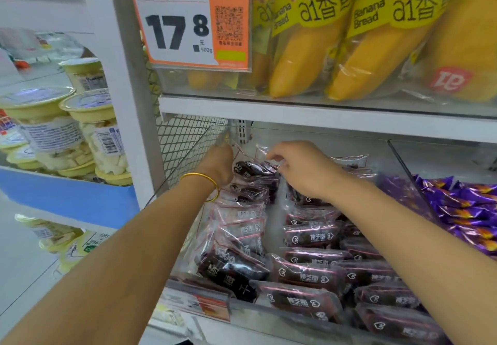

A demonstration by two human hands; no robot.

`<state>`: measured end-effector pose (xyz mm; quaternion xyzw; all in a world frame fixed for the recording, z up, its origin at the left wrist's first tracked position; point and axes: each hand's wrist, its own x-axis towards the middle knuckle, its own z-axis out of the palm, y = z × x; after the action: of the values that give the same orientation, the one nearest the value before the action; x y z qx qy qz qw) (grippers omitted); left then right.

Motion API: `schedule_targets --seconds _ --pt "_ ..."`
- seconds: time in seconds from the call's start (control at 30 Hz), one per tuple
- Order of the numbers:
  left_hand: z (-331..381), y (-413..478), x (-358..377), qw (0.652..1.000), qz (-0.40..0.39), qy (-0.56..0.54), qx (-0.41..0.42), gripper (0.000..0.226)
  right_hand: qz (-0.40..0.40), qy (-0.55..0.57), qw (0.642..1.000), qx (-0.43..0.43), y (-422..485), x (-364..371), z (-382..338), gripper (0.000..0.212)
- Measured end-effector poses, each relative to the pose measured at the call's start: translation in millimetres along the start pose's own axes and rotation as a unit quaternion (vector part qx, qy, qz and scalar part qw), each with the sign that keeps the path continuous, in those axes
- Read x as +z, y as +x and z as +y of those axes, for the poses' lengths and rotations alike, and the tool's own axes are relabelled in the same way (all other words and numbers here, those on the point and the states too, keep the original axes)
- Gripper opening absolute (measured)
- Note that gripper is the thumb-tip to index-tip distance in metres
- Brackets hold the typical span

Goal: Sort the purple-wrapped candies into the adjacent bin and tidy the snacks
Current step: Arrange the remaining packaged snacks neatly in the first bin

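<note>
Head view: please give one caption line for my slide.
Left hand and right hand work at the back of a clear bin of dark snack packets; purple-wrapped candies lie in the adjacent bin.

Glossy plastic snack packets [312,234], shiny foil candies [468,210] — matt metal mesh [183,140].

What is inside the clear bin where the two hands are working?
It holds dark snack packets in clear wrappers. The left hand and right hand cover the back packets; lower layers are hidden.
</note>
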<state>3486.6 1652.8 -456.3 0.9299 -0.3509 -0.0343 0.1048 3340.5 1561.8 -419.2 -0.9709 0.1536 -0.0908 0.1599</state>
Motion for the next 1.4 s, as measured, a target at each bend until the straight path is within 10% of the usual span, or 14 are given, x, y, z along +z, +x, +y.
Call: schedule_targets --seconds 0.7,0.97,1.3,1.4 --pt "-16 7 7 0.959 0.03 -0.257 0.113 0.026 0.102 0.262 0.956 0.085 13 13 16 0.036" --pt "24 -5 -30 0.947 0.116 -0.104 0.281 0.015 0.128 0.198 0.97 0.062 15 14 18 0.046" --pt "11 -15 -19 0.921 0.016 -0.367 0.128 0.037 0.132 -0.093 0.986 0.047 21 25 4 0.05" --pt "-2 -18 -25 0.955 0.003 -0.292 0.045 0.041 0.153 -0.09 0.982 0.058 24 28 2 0.04"
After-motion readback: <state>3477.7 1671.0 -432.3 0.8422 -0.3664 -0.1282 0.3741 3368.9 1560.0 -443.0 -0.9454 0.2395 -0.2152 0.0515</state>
